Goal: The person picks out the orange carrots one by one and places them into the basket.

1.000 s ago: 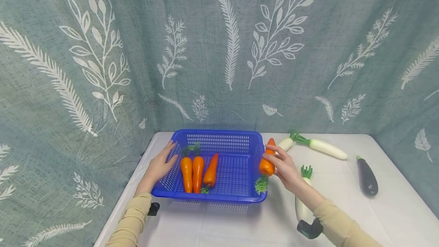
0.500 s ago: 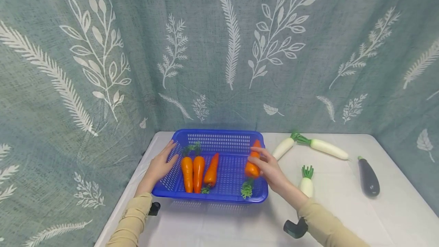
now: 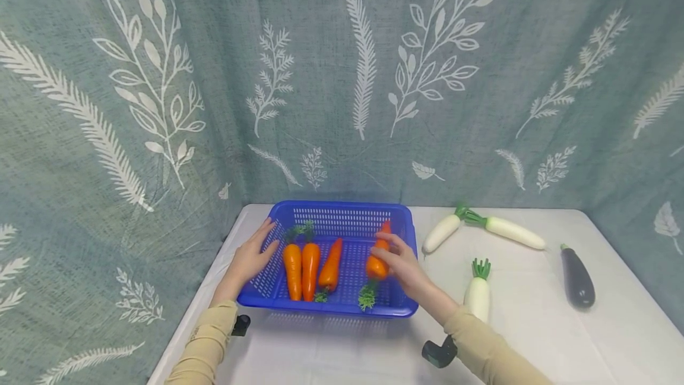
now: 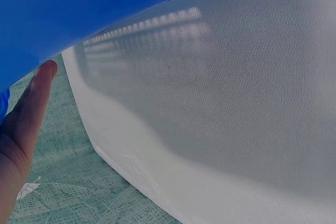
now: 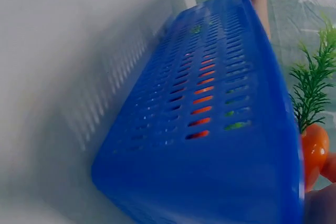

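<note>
A blue perforated plastic basket (image 3: 331, 309) stands on the white table. My left hand (image 3: 248, 263) rests against its left side with fingers extended; the left wrist view shows a straight finger (image 4: 37, 98) by the basket wall. Inside the basket, two carrots (image 3: 292, 272) lie side by side with tops pointing back, and a third carrot (image 3: 331, 266) points the other way. My right hand (image 3: 403, 266) pinches another carrot (image 3: 377, 267) over the basket's right part, its leafy top toward me. In the right wrist view that carrot (image 5: 314, 153) shows above the rim, the hand mostly cut off.
To the right lie several white radishes, one radish (image 3: 442, 232) close to the basket, another radish (image 3: 513, 233) farther back and a third radish (image 3: 478, 299) partly behind the right forearm. An eggplant (image 3: 577, 278) lies at the far right. A patterned curtain (image 3: 342, 106) surrounds the table.
My right hand has carried the carrot leftward from over the basket's right rim to inside its outline. The left hand has stayed at the left side.
</note>
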`<state>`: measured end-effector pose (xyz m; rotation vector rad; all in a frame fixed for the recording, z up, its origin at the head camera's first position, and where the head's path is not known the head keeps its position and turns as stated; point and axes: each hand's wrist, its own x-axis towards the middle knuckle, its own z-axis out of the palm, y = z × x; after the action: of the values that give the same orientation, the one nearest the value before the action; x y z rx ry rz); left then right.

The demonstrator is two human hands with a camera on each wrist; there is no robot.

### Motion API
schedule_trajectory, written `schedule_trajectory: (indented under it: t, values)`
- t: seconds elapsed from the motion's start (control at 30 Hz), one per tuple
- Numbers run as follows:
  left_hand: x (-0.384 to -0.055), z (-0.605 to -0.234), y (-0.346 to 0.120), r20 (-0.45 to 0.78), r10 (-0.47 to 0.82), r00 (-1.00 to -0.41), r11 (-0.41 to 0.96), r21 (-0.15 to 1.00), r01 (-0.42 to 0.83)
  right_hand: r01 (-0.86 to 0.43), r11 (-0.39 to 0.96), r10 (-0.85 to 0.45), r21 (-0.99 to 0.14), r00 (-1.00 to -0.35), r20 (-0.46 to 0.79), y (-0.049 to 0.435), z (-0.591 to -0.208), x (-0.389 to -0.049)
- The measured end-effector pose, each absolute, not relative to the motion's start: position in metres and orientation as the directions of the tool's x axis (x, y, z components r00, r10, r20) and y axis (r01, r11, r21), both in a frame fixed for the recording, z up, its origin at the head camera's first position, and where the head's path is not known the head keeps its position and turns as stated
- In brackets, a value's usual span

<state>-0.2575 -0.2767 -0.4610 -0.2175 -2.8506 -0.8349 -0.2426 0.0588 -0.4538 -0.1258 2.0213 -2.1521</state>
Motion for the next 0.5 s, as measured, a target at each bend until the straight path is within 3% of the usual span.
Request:
schedule_trajectory:
  t: [0.2,0.5]
  values:
    - [-0.257,-0.46,-0.276,0.2,0.095,-0.975,0.832,0.522,0.188,0.083,-0.081,-0.177,-0.993,-0.982,-0.067,0.049,-0.46,-0.247]
    - [-0.257,-0.46,-0.277,0.193,0.089,-0.977,0.832,0.525,0.18,0.109,-0.016,-0.176,-0.994,-0.979,-0.104,0.039,-0.47,-0.246]
